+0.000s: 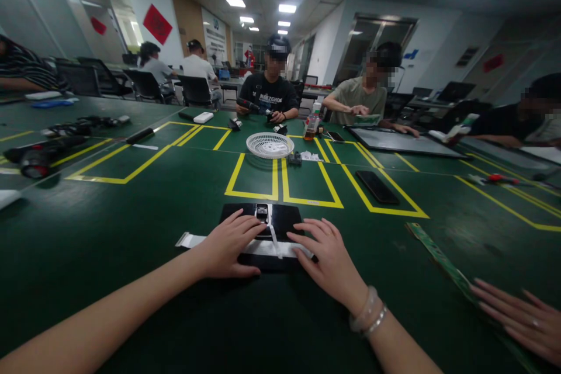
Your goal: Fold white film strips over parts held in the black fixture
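Note:
In front of me on the green table lies a flat black panel (pixel 287 219) with a small square metal-framed part (pixel 262 213) near its far edge. A silvery-white ribbon cable (pixel 258 247) runs across the panel, its left end sticking out past the edge. From the square part a narrow white strip (pixel 274 239) crosses down over it. My left hand (pixel 232 242) rests on the panel's left side, fingers spread, over the cable. On the right side my right hand (pixel 326 251) lies with fingers apart, fingertips at the panel's edge and the cable's right end.
Yellow tape rectangles mark the table. A white plastic basket (pixel 269 146) stands ahead, a black phone (pixel 377 187) to the right. Another person's hand (pixel 519 318) touches a long green circuit board (pixel 442 260) at right. Power tools (pixel 41 155) lie left. People sit across the table.

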`<state>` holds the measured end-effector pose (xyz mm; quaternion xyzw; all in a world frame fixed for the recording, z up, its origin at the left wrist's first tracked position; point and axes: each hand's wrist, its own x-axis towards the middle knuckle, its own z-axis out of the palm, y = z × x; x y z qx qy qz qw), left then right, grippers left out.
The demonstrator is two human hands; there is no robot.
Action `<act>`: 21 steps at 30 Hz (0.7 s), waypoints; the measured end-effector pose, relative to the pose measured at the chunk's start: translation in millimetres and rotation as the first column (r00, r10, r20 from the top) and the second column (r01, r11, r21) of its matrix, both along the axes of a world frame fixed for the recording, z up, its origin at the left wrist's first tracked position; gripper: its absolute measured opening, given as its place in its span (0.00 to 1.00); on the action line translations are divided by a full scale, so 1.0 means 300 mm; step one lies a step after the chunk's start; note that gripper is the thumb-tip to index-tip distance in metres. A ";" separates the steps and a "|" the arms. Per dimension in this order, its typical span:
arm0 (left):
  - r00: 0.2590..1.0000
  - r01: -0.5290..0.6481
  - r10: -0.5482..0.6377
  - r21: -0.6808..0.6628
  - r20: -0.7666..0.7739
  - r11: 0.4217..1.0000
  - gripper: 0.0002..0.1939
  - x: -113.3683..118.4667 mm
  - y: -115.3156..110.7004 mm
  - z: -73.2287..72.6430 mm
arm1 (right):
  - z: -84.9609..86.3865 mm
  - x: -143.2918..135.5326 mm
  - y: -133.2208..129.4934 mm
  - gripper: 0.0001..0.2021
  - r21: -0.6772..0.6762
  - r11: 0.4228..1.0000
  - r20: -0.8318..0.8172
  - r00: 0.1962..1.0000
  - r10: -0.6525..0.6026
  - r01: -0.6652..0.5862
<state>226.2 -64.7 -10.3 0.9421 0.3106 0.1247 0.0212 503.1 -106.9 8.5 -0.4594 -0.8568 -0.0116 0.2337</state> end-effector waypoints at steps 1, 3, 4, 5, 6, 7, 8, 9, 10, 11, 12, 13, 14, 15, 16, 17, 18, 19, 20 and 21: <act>1.000 0.009 -0.009 0.002 0.010 1.000 0.43 0.001 0.001 0.004 | -0.003 0.005 0.003 0.15 0.002 1.000 -0.006 1.000 -0.001 0.001; 1.000 0.021 -0.021 -0.002 0.022 1.000 0.41 -0.001 0.003 0.016 | -0.007 0.014 0.010 0.15 0.008 1.000 -0.025 1.000 -0.007 0.007; 1.000 0.016 -0.016 -0.009 0.027 1.000 0.40 -0.007 0.005 0.024 | -0.008 0.018 0.013 0.15 0.013 1.000 -0.038 0.999 -0.013 0.013; 0.999 0.003 -0.002 -0.016 0.033 1.000 0.39 -0.015 0.009 0.033 | -0.009 0.022 0.015 0.15 0.020 1.000 -0.053 0.998 -0.019 0.020; 0.999 -0.018 0.019 -0.020 0.044 1.000 0.38 -0.028 0.015 0.042 | -0.008 0.025 0.017 0.15 0.028 0.999 -0.069 0.997 -0.024 0.026; 0.997 -0.044 0.045 -0.019 0.059 0.999 0.37 -0.044 0.023 0.051 | -0.007 0.028 0.019 0.15 0.036 0.999 -0.082 0.996 -0.028 0.031; 0.994 -0.076 0.077 -0.014 0.077 0.997 0.36 -0.064 0.035 0.059 | -0.006 0.029 0.020 0.15 0.044 0.998 -0.095 0.995 -0.030 0.034; 0.989 -0.115 0.114 -0.004 0.096 0.993 0.36 -0.087 0.050 0.065 | -0.006 0.030 0.022 0.15 0.050 0.998 -0.106 0.994 -0.029 0.034; 0.981 -0.159 0.157 0.009 0.116 0.987 0.36 -0.114 0.067 0.070 | -0.006 0.031 0.022 0.15 0.053 0.998 -0.115 0.993 -0.026 0.033; 0.969 -0.211 0.206 0.022 0.133 0.977 0.36 -0.142 0.086 0.072 | -0.006 0.031 0.023 0.15 0.054 0.998 -0.120 0.993 -0.022 0.028; 0.954 -0.268 0.260 0.035 0.148 0.963 0.36 -0.173 0.107 0.074 | -0.008 0.031 0.023 0.15 0.051 0.998 -0.121 0.992 -0.018 0.025; 0.936 -0.324 0.313 0.047 0.159 0.945 0.36 -0.205 0.128 0.074 | -0.010 0.031 0.022 0.15 0.048 0.999 -0.121 0.993 -0.015 0.021; 0.916 -0.380 0.366 0.058 0.166 0.923 0.35 -0.239 0.149 0.073 | -0.012 0.032 0.022 0.15 0.046 0.999 -0.118 0.993 -0.013 0.018; 0.893 -0.432 0.416 0.068 0.170 0.900 0.34 -0.275 0.168 0.072 | -0.014 0.032 0.022 0.15 0.044 0.999 -0.113 0.993 -0.012 0.017; 0.869 -0.481 0.464 0.077 0.171 0.873 0.33 -0.311 0.186 0.070 | -0.015 0.032 0.021 0.15 0.043 0.999 -0.109 0.994 -0.012 0.017; 0.844 -0.526 0.508 0.085 0.174 0.846 0.33 -0.349 0.202 0.067 | -0.016 0.033 0.021 0.15 0.044 0.999 -0.105 0.994 -0.014 0.018; 0.819 -0.565 0.546 0.091 0.177 0.820 0.32 -0.388 0.216 0.063 | -0.015 0.033 0.021 0.14 0.046 0.999 -0.103 0.995 -0.015 0.020; 0.795 -0.600 0.579 0.093 0.180 0.794 0.33 -0.427 0.228 0.057 | -0.015 0.033 0.020 0.14 0.048 0.999 -0.101 0.995 -0.016 0.021; 0.768 -0.634 0.609 0.098 0.196 0.767 0.35 -0.467 0.238 0.048 | -0.014 0.033 0.020 0.14 0.048 0.999 -0.100 0.995 -0.017 0.022; 0.742 -0.663 0.630 0.110 0.230 0.741 0.37 -0.506 0.247 0.036 | -0.013 0.033 0.020 0.14 0.045 0.999 -0.099 0.995 -0.018 0.022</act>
